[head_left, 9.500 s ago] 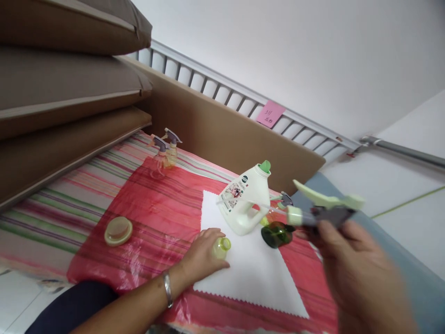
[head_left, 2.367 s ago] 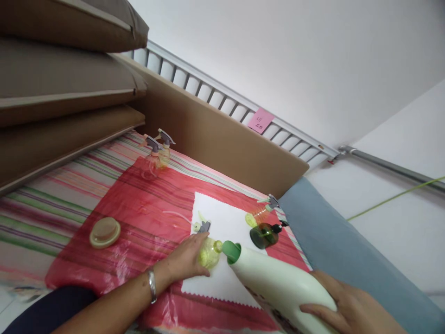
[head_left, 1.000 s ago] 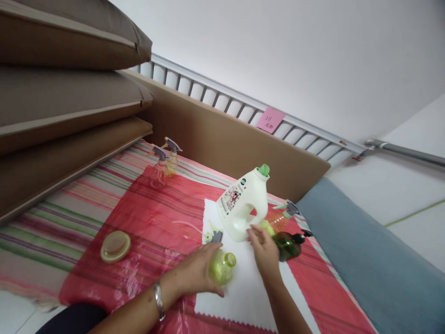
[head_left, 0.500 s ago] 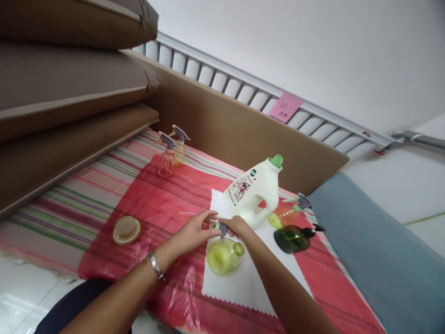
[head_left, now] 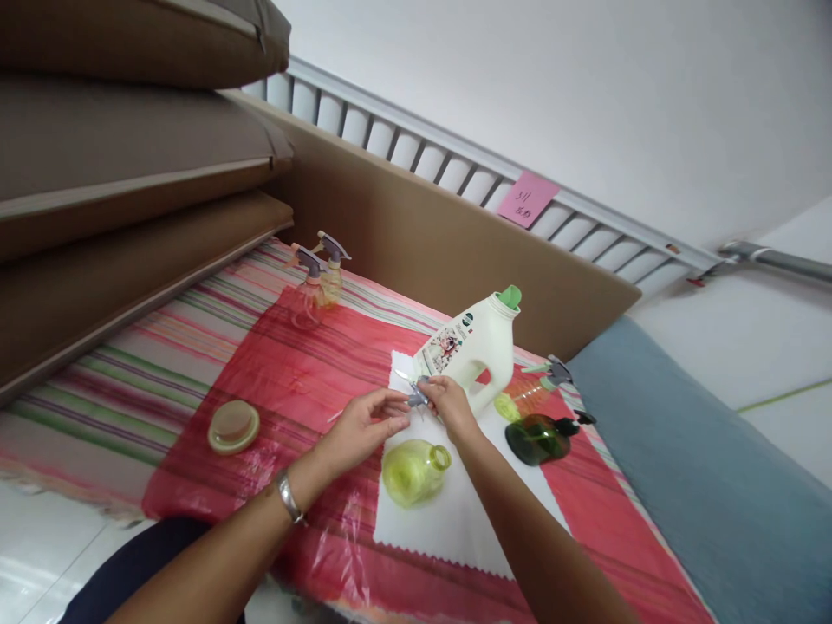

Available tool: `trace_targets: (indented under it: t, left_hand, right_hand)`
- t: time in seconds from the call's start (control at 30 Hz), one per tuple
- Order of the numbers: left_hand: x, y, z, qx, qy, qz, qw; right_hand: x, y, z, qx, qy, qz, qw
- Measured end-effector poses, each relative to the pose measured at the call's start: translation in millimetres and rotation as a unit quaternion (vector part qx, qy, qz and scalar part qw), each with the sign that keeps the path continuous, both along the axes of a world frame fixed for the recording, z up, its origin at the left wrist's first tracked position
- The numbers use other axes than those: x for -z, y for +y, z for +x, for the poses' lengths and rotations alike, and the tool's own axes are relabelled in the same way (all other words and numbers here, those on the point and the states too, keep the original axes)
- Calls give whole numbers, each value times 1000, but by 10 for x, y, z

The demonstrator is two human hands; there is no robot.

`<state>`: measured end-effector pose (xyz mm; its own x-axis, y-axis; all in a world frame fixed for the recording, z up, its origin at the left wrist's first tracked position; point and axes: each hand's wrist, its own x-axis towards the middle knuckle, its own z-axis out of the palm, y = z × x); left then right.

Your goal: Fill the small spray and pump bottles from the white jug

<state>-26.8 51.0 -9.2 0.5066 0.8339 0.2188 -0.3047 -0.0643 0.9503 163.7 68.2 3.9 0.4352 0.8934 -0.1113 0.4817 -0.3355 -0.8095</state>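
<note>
My right hand (head_left: 448,403) grips a grey trigger spray head (head_left: 419,396) above the white cloth, a pale piece sticking out at its upper left. My left hand (head_left: 367,425) is close on the left side, thumb and fingers apart, fingertips at or near the spray head; contact is unclear. A thin white tube (head_left: 334,417) shows left of that hand, partly hidden behind it. Below the hands lies a yellow-green transparent bottle (head_left: 412,474), tilted with its uncapped neck to the right. Just behind the hands stands a white detergent jug (head_left: 477,342) with a green spout.
A dark green pump bottle (head_left: 536,439) and a clear spray bottle (head_left: 529,394) lie to the right on the red sheet (head_left: 312,364). Two spray bottles (head_left: 318,286) stand at the back left. A round lidded container (head_left: 234,426) sits at left. Stacked cushions (head_left: 130,156) rise beyond it.
My right hand has raised and turned the spray head, so more of it shows. My left hand's thumb and fingers stay apart beside it. The view has shifted slightly.
</note>
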Motion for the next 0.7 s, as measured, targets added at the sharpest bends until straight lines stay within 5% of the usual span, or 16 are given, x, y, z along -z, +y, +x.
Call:
trace_targets:
  t: [0.1,0.23,0.37,0.57,0.7]
  left_hand:
    - [-67,-23,-33,-36,5,19,999]
    - [-94,-62,-43,-49,33,42,997]
    - [-1,-125,26,5,116,92,989]
    - [171,-240,168,39,211,149,965]
    - [199,-289,199,46,214,160,962]
  right_hand:
    - [-400,-139,32,32,-10,132,991]
    - [-1069,-706,87,79,-45,279,956]
    - [-1548,-1431,13,160,-136,290,934]
    - [-1714,-1911,-189,210,-303,200,908]
    - [-1690,-1900,-38,152,-348,190,906]
